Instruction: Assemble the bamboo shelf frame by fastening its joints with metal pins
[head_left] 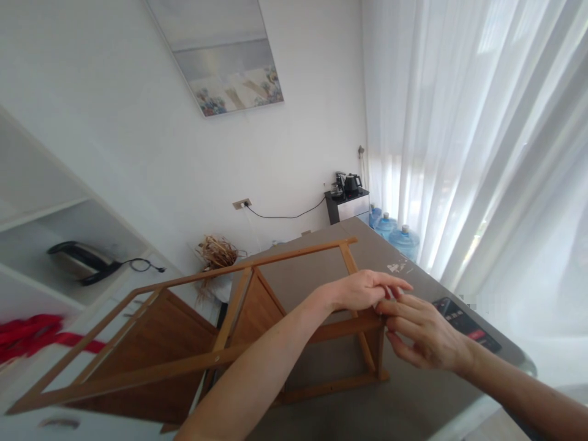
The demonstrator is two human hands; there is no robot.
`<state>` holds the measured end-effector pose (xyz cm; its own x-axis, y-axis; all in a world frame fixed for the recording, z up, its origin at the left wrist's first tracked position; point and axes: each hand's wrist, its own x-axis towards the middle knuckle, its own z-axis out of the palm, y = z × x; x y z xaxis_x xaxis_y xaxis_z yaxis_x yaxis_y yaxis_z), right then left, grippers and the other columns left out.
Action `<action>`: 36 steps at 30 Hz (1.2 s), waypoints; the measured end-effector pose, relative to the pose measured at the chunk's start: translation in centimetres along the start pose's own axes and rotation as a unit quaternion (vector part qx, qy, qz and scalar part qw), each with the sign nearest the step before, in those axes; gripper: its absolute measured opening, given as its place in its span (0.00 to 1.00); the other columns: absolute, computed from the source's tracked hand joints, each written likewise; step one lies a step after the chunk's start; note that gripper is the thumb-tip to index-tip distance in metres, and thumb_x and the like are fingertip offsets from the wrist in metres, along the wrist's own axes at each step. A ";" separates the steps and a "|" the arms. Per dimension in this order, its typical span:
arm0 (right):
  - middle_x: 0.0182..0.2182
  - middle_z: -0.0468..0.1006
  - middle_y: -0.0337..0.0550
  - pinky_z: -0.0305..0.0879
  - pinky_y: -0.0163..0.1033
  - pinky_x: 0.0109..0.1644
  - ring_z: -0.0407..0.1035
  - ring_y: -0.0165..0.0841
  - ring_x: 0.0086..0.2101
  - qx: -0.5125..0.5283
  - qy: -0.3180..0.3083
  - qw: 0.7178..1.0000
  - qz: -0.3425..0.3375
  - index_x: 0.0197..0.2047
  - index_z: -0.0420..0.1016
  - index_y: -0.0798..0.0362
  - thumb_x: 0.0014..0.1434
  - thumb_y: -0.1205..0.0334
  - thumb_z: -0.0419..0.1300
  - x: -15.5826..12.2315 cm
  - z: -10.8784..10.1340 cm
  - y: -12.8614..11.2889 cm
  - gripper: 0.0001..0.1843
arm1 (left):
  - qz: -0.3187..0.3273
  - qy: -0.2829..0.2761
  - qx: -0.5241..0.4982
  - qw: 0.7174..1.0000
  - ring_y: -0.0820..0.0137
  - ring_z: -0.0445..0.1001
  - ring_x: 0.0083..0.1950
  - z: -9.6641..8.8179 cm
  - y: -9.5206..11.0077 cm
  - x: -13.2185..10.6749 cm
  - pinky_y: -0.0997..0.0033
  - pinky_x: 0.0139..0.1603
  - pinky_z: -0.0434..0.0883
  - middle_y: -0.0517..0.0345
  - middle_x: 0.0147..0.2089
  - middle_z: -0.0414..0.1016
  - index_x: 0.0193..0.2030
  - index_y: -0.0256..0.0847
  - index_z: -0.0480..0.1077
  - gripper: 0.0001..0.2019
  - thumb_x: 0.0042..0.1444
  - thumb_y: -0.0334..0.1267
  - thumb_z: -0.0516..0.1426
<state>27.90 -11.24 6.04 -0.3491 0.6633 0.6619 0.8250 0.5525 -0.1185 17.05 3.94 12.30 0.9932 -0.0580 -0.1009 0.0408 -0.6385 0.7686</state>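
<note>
Frame (257, 303) rests on desk (425, 395); left hand (361, 290) and right hand (425, 334) meet at frame's rail end; cannot tell what either grip holds; bracing frame should help.

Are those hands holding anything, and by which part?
I can't tell: the left hand and right hand are at one end of the wooden frame; any hold is hidden.

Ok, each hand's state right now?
Left hand: at the wooden frame, fingers partly extended; grip unclear.
Right hand: fingers curled beside it; grip unclear.
</note>
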 end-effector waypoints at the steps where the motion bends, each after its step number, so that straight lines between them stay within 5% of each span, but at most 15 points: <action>1: 0.39 0.74 0.47 0.64 0.41 0.41 0.65 0.34 0.35 0.000 0.010 1.000 -0.007 0.34 0.67 0.53 0.54 0.71 0.55 -0.1 0.0 0.1 0.04 | -0.003 -0.005 0.004 1.000 0.73 0.71 0.49 0.0 -0.1 0.2 0.74 0.53 0.66 0.61 0.51 0.74 0.55 0.42 0.68 0.26 0.51 0.24 0.45; 6: 0.38 0.76 0.45 0.65 0.40 0.42 0.67 0.33 0.35 -0.015 0.033 0.999 -0.010 0.39 0.68 0.53 0.55 0.71 0.55 -0.2 0.2 0.2 0.08 | -0.018 -0.002 0.042 0.999 0.68 0.70 0.50 0.2 0.0 0.7 0.70 0.55 0.64 0.60 0.49 0.75 0.49 0.41 0.73 0.18 0.55 0.32 0.48; 11: 0.36 0.78 0.44 0.64 0.38 0.42 0.69 0.33 0.37 -0.065 0.055 0.996 0.032 0.43 0.70 0.53 0.57 0.70 0.57 -0.1 0.5 -0.7 0.10 | -0.052 0.008 0.000 0.999 0.71 0.72 0.42 0.2 0.4 0.9 0.75 0.43 0.67 0.59 0.41 0.77 0.42 0.37 0.74 0.15 0.57 0.42 0.50; 17: 0.33 0.78 0.42 0.60 0.38 0.36 0.69 0.32 0.32 -0.115 0.077 0.985 0.102 0.42 0.73 0.52 0.59 0.68 0.56 0.6 1.0 -2.2 0.08 | -0.081 0.008 0.017 0.997 0.73 0.70 0.35 0.1 0.5 1.6 0.77 0.34 0.65 0.61 0.32 0.74 0.32 0.36 0.74 0.12 0.52 0.41 0.52; 24: 0.35 0.79 0.43 0.62 0.38 0.38 0.71 0.33 0.34 -0.101 0.099 0.978 0.151 0.45 0.72 0.52 0.58 0.70 0.57 0.2 1.4 -3.2 0.11 | -0.076 0.038 -0.044 0.995 0.72 0.72 0.37 0.8 1.3 1.5 0.75 0.40 0.67 0.60 0.36 0.75 0.36 0.38 0.74 0.10 0.48 0.35 0.54; 36: 0.49 0.75 0.47 0.69 0.39 0.44 0.73 0.36 0.42 -0.102 0.129 0.977 0.137 0.49 0.73 0.50 0.57 0.69 0.58 -1.8 2.4 -3.4 0.16 | -0.072 0.074 -0.133 0.986 0.77 0.66 0.27 0.9 1.3 0.5 0.80 0.29 0.64 0.62 0.27 0.69 0.34 0.36 0.72 0.08 0.47 0.33 0.54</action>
<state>24.69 -13.07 3.49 -0.0001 0.6091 0.7931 0.9522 0.2424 -0.1860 17.47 2.37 12.68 0.9794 0.1432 -0.1425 0.1896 -0.4079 0.8931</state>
